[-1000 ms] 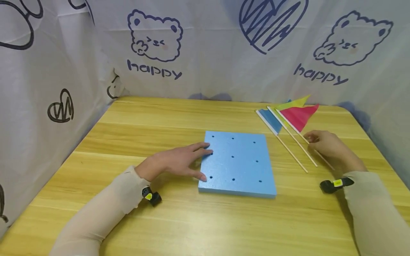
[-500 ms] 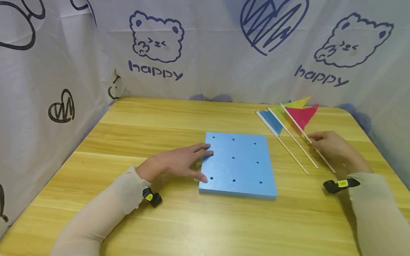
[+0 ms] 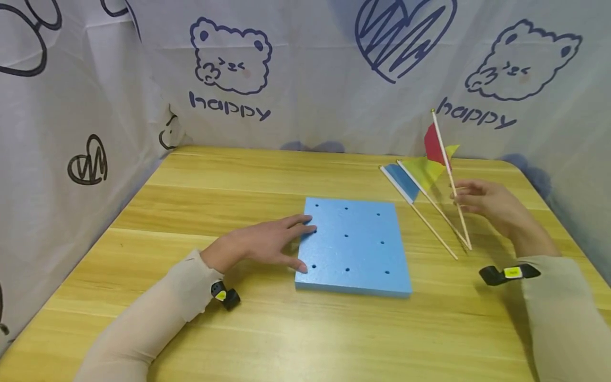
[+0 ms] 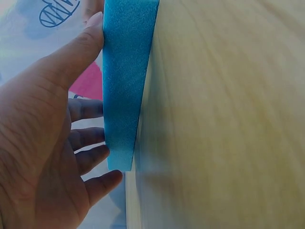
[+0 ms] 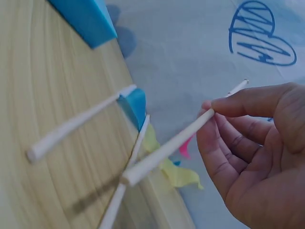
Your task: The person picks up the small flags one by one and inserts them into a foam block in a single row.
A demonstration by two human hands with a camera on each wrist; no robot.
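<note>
The fingers of my left hand (image 3: 264, 241) are spread over the left edge of a light blue board (image 3: 353, 252) with several small holes. In the left wrist view, the thumb and fingertips of that hand rest along the top of the board's side (image 4: 125, 90). Between thumb and fingers, my right hand (image 3: 496, 207) pinches the stick of a red flag (image 3: 433, 144), raised and tilted. Its lower end (image 5: 131, 177) points toward the right wrist camera. Left of it, a blue flag (image 3: 403, 183) and a yellow flag (image 3: 425, 168) lie on the table.
The wood-grain table (image 3: 334, 339) is bordered at the back and left by white cloth (image 3: 315, 106) with line drawings. A small blue scrap (image 5: 177, 162) shows beside the yellow cloth in the right wrist view; what it belongs to is unclear.
The red flag has come up from lying on the table to a steep tilt in my right hand, its top swinging upward. My left hand and the board have stayed put.
</note>
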